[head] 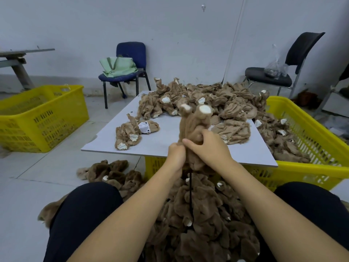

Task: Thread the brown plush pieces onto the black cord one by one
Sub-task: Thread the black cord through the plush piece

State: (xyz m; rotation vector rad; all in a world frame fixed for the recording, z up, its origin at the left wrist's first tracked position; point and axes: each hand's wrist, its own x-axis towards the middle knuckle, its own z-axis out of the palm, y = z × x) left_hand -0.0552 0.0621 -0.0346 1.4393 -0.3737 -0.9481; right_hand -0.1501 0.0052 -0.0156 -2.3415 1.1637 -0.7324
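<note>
I hold one brown plush piece (194, 125) upright over the near edge of the grey board (105, 140). My right hand (205, 146) grips its lower body, fingers curled round the fabric. My left hand (176, 156) pinches the piece's bottom edge just left of that. A black cord (190, 193) hangs straight down from under my hands into a bunch of threaded brown plush pieces (198, 224) between my knees. The cord's top end is hidden inside the fabric and my fingers. A heap of loose plush pieces (217, 99) lies at the back of the board.
A single plush piece with a white patch (132, 133) lies on the board's left. Yellow crates stand at left (47, 118) and under the board at right (311, 152), the right one holding plush. More plush (111, 173) lies on the floor. A blue chair (130, 72) and a black chair (279, 72) stand behind.
</note>
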